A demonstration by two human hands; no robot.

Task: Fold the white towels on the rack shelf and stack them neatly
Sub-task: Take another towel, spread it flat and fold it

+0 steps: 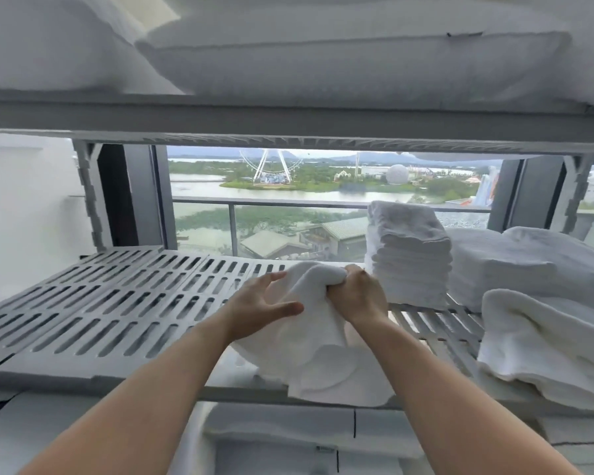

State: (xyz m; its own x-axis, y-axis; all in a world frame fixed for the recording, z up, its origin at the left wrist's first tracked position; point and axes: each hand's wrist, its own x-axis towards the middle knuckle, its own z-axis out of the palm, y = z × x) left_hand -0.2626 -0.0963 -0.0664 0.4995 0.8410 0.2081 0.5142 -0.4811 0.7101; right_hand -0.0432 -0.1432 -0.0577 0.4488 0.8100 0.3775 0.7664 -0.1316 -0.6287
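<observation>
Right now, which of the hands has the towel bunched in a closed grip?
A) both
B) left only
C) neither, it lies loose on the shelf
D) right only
D: the right hand has its fingers curled round a bunched part of the white towel, while the left hand has its fingers spread and straight beside the cloth.
</observation>
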